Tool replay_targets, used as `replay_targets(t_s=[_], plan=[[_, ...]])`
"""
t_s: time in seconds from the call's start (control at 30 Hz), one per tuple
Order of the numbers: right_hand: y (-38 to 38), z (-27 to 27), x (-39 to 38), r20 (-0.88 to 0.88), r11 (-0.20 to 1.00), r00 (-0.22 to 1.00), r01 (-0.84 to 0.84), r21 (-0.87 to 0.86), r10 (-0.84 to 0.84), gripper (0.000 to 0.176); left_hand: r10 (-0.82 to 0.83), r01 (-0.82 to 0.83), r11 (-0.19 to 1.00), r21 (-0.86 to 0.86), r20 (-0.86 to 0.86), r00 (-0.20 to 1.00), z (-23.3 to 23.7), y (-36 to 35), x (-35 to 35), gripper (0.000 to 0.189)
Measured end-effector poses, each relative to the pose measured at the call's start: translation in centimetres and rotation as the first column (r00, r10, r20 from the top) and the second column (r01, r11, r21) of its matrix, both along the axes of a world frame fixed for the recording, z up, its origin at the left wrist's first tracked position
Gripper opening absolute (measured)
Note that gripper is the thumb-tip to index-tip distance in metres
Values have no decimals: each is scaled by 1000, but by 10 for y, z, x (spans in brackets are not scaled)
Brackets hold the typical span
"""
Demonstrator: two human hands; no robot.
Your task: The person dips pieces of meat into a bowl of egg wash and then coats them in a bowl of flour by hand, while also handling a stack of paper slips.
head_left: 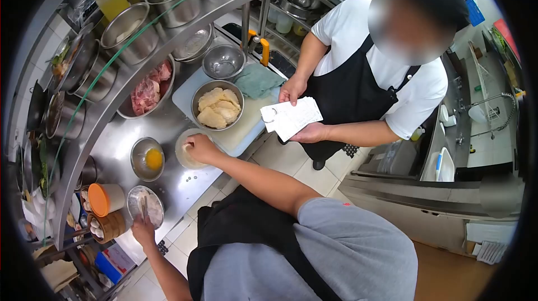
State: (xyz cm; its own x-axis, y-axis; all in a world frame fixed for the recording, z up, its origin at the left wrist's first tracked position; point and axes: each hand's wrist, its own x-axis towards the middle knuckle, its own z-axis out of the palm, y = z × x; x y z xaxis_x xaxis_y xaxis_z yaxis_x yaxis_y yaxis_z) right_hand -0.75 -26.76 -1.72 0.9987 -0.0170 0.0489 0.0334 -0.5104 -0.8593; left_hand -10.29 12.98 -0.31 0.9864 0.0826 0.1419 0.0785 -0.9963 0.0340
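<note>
My left hand grips metal utensils, chopsticks or tongs, whose ends reach into a metal bowl of white, flour-like food. My right hand is over a shallow pale bowl at the worktop's front edge. Its fingers are bent together, and whatever is between them is too small to name. Between and behind my hands, a metal bowl holds yellow egg. Farther back, a metal bowl of pale, coated pieces rests on the cutting board.
A co-worker in a black apron stands across at the right, holding paper slips. Raw meat fills a bowl under the metal shelf. An orange-lidded tub stands at the left. A green cloth lies on the board.
</note>
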Motion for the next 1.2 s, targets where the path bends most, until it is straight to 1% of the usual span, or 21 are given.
replay_targets(t_s=[0.03,0.07,0.1,0.13,0.17,0.23,0.27,0.3,0.33,0.37,0.4,0.47,0.53,0.57,0.63,0.67,0.73,0.83,0.93,1.1,1.2], plan=[[-2,6,0,-223,900,973,51,432,53,15,-83,63,982,176,105,991,3,-7,1,24],[-5,12,-1,-392,628,899,193,754,194,12,-81,61,981,182,100,992,7,-13,3,24],[-7,12,-3,-395,624,897,195,756,199,12,-116,110,992,57,113,987,29,-33,12,20],[-8,12,-5,-391,459,874,232,858,287,11,-147,157,985,-70,131,980,45,-57,20,17],[-10,15,-7,-367,278,852,275,920,374,11,-192,188,965,-185,-6,981,53,-85,23,15],[-15,45,-13,-378,260,841,294,920,387,13,-387,233,799,-555,-178,905,55,-153,18,20],[-17,57,-15,-315,246,858,230,942,405,15,-554,246,724,-644,-331,764,25,-168,19,28],[-18,70,-16,-251,230,872,166,959,420,18,-659,190,681,-707,-480,579,39,-215,15,27],[-18,83,-17,-254,227,869,170,959,425,18,-731,33,572,-819,-491,475,31,-255,9,26],[-19,97,-18,-197,201,883,120,972,426,18,-786,128,538,-833,-441,432,38,-298,5,29],[-19,108,-18,-140,176,895,70,982,424,19,-840,151,419,-895,-319,440,16,-325,-1,50],[-20,124,-17,-99,146,900,40,988,425,18,-936,-411,46,-910,-183,301,-30,-376,-1,67],[-23,134,-16,-57,120,909,7,993,414,17,-773,-505,354,-787,-550,315,-14,-442,3,66],[-24,139,-17,-62,122,907,12,993,417,17,-773,-510,351,-785,-551,315,-10,-459,5,66],[-28,144,-20,-82,100,925,48,994,372,14,-788,-738,75,-671,-493,368,-8,-484,7,59],[-31,145,-21,-87,102,922,51,993,378,14,-787,-741,69,-667,-493,371,-8,-495,8,59],[-36,144,-25,-92,103,928,58,993,361,14,-705,-674,-143,-725,-403,583,-12,-515,8,50],[-46,141,-30,-134,105,922,102,989,364,14,-648,-631,-307,-713,-330,687,-16,-529,10,41],[-55,140,-34,-136,110,919,102,989,371,15,-507,-486,-422,-765,-246,826,-20,-533,17,28],[-62,145,-39,-100,93,901,67,993,421,19,-472,-404,-403,-822,-192,861,-7,-506,57,28],[-61,155,-42,-70,41,885,57,997,460,19,-582,-418,-386,-822,-134,802,11,-473,91,28]])
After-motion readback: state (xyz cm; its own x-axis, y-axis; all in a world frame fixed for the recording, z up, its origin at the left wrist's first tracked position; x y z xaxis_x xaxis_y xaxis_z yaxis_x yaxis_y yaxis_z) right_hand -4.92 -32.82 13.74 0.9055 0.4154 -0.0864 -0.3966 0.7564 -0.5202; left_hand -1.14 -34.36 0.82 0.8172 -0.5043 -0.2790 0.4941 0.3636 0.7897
